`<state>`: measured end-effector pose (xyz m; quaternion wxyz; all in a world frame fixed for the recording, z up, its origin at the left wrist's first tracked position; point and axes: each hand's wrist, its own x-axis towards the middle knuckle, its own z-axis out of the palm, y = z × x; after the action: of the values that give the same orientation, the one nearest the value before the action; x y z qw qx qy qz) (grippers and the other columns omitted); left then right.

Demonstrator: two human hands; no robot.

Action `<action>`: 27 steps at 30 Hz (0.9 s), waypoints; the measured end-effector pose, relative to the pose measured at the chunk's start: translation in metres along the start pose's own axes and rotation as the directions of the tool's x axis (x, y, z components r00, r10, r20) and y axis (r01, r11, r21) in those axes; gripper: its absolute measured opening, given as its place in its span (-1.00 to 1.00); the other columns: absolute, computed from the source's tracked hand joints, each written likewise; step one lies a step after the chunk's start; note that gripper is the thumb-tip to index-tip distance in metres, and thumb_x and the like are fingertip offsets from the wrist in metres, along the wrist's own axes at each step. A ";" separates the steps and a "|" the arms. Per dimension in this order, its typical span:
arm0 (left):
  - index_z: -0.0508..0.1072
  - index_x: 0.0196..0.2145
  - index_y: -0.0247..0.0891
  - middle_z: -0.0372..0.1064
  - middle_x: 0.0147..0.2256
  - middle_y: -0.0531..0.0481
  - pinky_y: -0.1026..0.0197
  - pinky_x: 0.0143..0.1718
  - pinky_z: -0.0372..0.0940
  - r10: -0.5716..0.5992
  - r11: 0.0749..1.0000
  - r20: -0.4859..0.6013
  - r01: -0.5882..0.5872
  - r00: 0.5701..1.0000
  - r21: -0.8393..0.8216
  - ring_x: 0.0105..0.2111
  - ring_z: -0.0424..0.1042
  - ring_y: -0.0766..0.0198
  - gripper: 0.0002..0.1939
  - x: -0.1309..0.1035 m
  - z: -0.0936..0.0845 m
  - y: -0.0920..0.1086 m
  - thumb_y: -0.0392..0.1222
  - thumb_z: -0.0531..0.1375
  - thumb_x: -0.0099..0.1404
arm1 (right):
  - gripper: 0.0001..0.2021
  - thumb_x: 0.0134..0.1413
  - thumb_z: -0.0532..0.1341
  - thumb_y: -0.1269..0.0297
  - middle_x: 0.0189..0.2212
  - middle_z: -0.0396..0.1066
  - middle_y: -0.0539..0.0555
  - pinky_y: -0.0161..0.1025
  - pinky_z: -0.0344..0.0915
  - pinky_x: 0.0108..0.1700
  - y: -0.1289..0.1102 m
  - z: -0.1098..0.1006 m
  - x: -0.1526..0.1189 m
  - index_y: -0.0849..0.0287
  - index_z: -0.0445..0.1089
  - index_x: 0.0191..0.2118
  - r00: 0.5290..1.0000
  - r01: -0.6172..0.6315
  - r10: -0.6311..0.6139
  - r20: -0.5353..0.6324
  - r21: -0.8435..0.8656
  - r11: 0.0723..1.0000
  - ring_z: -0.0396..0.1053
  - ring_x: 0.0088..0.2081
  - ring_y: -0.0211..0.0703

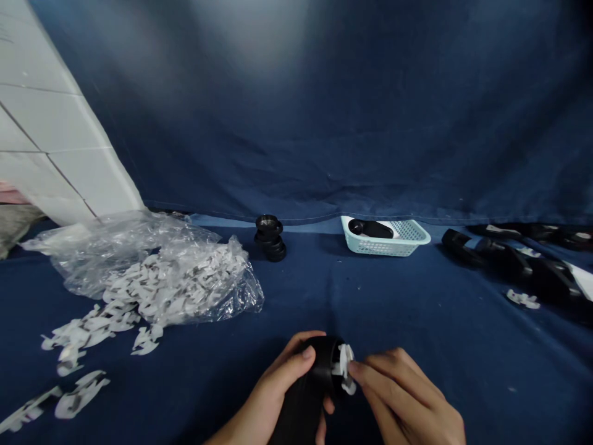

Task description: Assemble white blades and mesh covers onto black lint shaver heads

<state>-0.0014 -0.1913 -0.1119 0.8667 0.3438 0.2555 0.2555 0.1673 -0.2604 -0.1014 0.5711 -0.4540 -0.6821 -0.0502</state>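
My left hand (287,371) is wrapped round a black cylindrical part (303,395) near the bottom centre, its open end turned to the right. A small white plastic piece (345,369) sits at that end, partly inside the rim. The fingertips of my right hand (403,392) pinch the white piece from the right side. On the left, a clear plastic bag (134,247) spills many similar white pieces (176,281) onto the dark blue cloth (296,290).
Black rings (269,238) are stacked at the back centre. A light blue basket (384,248) holding a black part stands right of them. Several black parts (504,259) and a loose white piece (523,299) lie at the right. A blue curtain (324,111) hangs behind.
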 end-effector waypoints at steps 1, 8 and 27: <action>0.16 0.09 -0.21 0.46 -0.50 -0.06 0.30 -0.67 0.27 -0.002 1.000 0.006 0.002 1.000 -0.008 -0.71 0.41 0.25 -0.60 0.000 0.000 0.000 0.00 0.03 0.38 | -0.80 0.19 0.16 0.60 -0.41 0.49 0.13 -0.27 0.41 -0.44 0.000 0.000 0.000 0.24 0.50 -0.20 1.000 -0.003 0.003 0.008 0.005 1.000 0.40 -0.44 -0.20; 0.16 0.08 -0.21 0.50 -0.40 -0.11 0.30 -0.65 0.30 0.004 1.000 0.022 -0.003 1.000 -0.025 -0.69 0.41 0.29 -0.60 0.000 0.001 -0.002 0.00 0.05 0.37 | -0.77 0.18 0.13 0.64 -0.39 0.47 0.12 -0.27 0.40 -0.39 -0.002 0.002 -0.001 0.24 0.48 -0.23 0.999 -0.042 0.041 0.008 0.027 0.999 0.38 -0.39 -0.19; 0.01 0.21 -0.18 0.48 -0.50 -0.07 0.27 -0.60 0.30 -0.023 0.999 0.032 0.024 0.999 -0.028 -0.67 0.44 0.24 -0.45 -0.001 0.002 -0.005 0.11 0.02 0.38 | -0.73 0.10 0.11 0.68 -0.43 0.48 0.05 -0.30 0.40 -0.35 -0.008 0.007 0.000 0.19 0.43 -0.27 0.991 -0.127 0.128 -0.031 0.015 0.992 0.40 -0.40 -0.22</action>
<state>0.0003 -0.1963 -0.1139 0.8785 0.3323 0.2419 0.2435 0.1571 -0.2609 -0.1002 0.5869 -0.4920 -0.6428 -0.0163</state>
